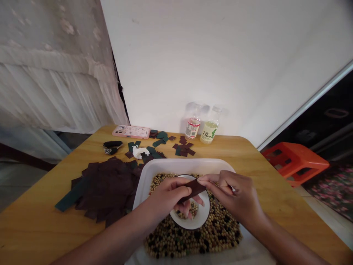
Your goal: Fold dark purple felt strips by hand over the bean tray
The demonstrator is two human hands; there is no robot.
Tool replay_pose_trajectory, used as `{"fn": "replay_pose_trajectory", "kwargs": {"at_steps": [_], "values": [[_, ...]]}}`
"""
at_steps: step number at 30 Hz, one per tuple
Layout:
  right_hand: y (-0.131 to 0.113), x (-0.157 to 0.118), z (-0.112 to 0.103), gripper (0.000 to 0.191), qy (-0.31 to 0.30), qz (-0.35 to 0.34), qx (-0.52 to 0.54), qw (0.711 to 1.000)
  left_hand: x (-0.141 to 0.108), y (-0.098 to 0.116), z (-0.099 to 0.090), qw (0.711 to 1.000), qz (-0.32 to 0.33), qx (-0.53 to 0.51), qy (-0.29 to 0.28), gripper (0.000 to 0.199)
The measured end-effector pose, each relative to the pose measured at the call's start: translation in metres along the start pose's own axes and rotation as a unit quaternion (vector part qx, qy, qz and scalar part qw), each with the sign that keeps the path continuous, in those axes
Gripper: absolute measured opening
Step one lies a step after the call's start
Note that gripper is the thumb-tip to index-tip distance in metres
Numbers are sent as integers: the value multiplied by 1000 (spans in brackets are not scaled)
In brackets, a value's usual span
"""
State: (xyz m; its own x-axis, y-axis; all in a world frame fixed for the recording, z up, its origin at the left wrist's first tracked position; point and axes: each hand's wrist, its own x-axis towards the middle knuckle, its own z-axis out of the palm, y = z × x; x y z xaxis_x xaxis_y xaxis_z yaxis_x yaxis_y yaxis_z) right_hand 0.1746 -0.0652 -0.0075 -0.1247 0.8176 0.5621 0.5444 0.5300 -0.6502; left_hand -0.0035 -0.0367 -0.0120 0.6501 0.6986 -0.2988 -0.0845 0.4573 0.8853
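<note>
In the head view, the left hand (168, 198) is grasping a dark brown strip (193, 190) between thumb and fingers, and the right hand (234, 195) is pinching its other end; the strip is held just above a white bowl (190, 225), which is sitting among mixed beans (193, 237) in a white tray (176, 165) near the tabletop's (35, 221) near edge; a pile of dark brown squares (107, 187) is lying left of the tray, a green strip (72, 195) edging it; green and brown scraps (182, 149) and a crumpled tissue (140, 151) are lying toward the far edge, with a pink phone (131, 131) and two plastic bottles (192, 127) there; an orange stool (295, 162) is standing beyond the right edge.
</note>
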Motion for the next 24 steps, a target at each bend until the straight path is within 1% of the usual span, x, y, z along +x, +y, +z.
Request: {"fn": "replay_pose_trajectory", "kwargs": {"at_steps": [4,7,12,16,20,24], "values": [[0,-1,0,45,-3,-6,0,1000,-2,4,2,1000,-1,12,3,23],[-2,0,1,45,-6,-9,-2,1000,-3,6,5,1000,-16,26,5,22],[-5,0,1,44,-8,-52,-14,999,-4,7,6,999,-38,25,-11,25],[-6,0,1,44,2,-39,-18,999,-6,8,7,999,-47,9,-14,23],[-9,-1,1,43,-17,-74,-26,997,-6,9,7,998,-54,24,-26,25],[-6,0,0,43,-3,-55,-37,998,-4,7,5,999,-45,11,-26,24]]}}
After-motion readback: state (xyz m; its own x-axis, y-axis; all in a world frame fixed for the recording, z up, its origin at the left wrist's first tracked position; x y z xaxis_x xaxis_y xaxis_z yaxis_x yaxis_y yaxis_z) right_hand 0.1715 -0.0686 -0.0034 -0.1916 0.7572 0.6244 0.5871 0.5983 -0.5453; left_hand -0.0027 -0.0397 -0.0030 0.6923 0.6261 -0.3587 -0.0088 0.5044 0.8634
